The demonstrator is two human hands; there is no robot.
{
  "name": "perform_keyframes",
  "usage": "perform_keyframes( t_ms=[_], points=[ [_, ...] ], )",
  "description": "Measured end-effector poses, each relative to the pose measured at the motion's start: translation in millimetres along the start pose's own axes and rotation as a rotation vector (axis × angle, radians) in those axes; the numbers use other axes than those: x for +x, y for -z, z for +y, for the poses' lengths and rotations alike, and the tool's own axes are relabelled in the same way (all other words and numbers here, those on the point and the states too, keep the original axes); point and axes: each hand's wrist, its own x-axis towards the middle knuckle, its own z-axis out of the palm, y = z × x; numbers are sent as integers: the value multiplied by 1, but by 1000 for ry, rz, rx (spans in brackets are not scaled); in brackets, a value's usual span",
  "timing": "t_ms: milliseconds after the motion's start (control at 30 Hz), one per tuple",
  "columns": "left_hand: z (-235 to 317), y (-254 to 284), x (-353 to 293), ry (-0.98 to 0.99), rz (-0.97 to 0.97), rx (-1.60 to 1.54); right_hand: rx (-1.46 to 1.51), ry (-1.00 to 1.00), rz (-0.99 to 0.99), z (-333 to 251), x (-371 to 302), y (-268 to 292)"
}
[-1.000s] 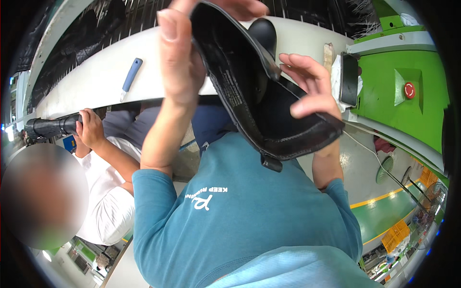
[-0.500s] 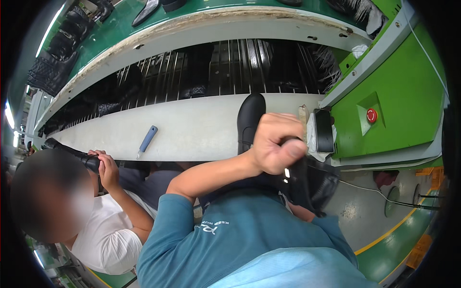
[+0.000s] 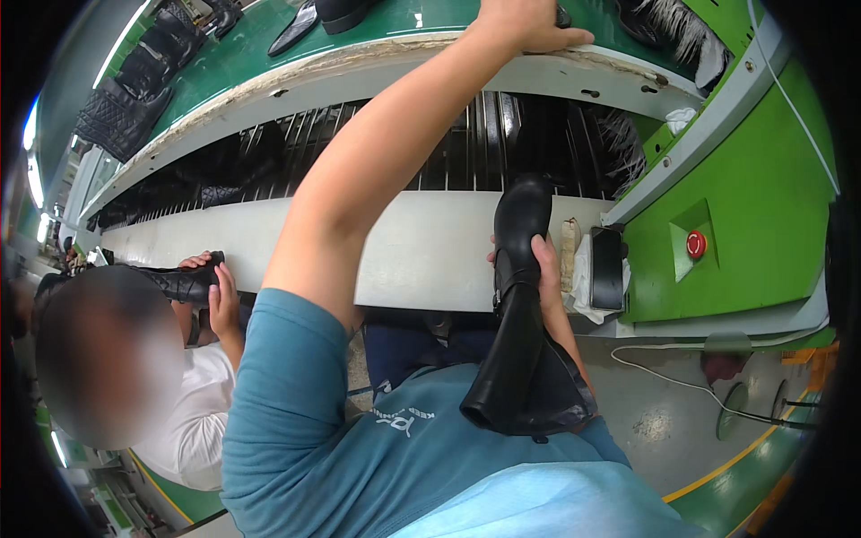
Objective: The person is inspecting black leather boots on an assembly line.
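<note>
Wrapping its fingers around the foot of the black boot (image 3: 520, 229), the right hand (image 3: 549, 280) holds it across the near edge of the white desk (image 3: 421, 260), toward the right end, toe pointing away, long axis roughly square to that edge. The left hand (image 3: 522, 22) is at the front edge of the green shelf (image 3: 235, 82); whether its fingers grip, I cannot tell.

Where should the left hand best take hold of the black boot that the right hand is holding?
Probably by the narrow part of the shaft, coming from the left. The right hand grips the black boot around its foot from the right; the shaft's left edge is uncovered, and it widens toward its open end.
</note>
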Motion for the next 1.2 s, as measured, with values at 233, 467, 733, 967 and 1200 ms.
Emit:
perform_keyframes(
  t_ms=[233,467,733,967,1200],
  points=[
    [-41,-14,28,-29,-275,-247,52,8,0,7,5,10],
    [-83,-17,3,-31,458,-1296,201,-269,96,-13,3,7],
    [-111,43,-128,264,266,-1689,174,-313,-3,12,22,45],
    [-133,70,-153,216,232,-1621,28,-213,9,-1,23,34],
    [-140,72,-156,209,217,-1716,-17,-28,-13,60,46,117]
  ],
)
